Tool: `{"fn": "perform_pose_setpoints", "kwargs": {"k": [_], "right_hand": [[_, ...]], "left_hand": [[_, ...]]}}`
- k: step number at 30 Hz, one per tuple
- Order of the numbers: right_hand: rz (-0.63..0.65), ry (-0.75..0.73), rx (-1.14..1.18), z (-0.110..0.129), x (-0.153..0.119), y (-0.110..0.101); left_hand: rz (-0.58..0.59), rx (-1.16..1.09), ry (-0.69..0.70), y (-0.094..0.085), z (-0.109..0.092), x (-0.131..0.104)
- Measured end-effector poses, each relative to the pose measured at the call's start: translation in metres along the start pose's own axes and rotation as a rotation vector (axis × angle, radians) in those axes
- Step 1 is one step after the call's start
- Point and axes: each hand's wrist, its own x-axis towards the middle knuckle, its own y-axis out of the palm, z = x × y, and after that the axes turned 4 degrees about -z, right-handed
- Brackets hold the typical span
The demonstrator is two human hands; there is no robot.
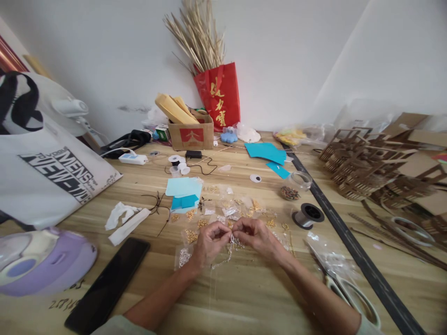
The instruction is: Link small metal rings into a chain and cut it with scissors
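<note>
Near the middle of the wooden table, my left hand (210, 243) and my right hand (259, 236) meet fingertip to fingertip. Both are closed in a pinch on a thin silver chain (229, 253), which hangs below the fingertips with its lower end trailing left. The exact spot where the fingers grip is too small to make out. Around my hands lie small clear bags with gold-coloured findings (191, 236) and silver rings (184, 257). More gold pieces (270, 223) sit just beyond my right hand.
Scissors (337, 277) and a wire spool (308, 216) lie to the right, near a dark strip (335, 223) and woven brown baskets (363, 163). A black phone (108, 284) rests at left. Blue sheets (185, 188), a cardboard box (192, 135) and a red bag (221, 97) are farther back.
</note>
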Motion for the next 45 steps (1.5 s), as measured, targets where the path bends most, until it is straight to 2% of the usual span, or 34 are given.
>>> {"fn": "perform_pose_setpoints", "kwargs": {"k": [13, 30, 35, 40, 45], "right_hand": [[-0.008, 0.009, -0.043, 0.002, 0.0, -0.002], [-0.034, -0.009, -0.22, 0.012, -0.004, -0.002], [-0.024, -0.054, -0.249, 0.012, -0.004, -0.002], [-0.015, -0.078, -0.281, 0.013, -0.006, -0.002], [-0.061, -0.105, -0.309, 0.011, -0.004, -0.003]], "left_hand": [[0.014, 0.003, 0.008, 0.001, 0.001, 0.0], [0.013, 0.014, -0.008, 0.002, 0.007, -0.003], [0.014, 0.005, 0.006, 0.002, 0.006, -0.002], [0.006, -0.053, -0.048, 0.003, 0.003, -0.001], [-0.011, -0.1, -0.103, 0.001, 0.001, 0.001]]}}
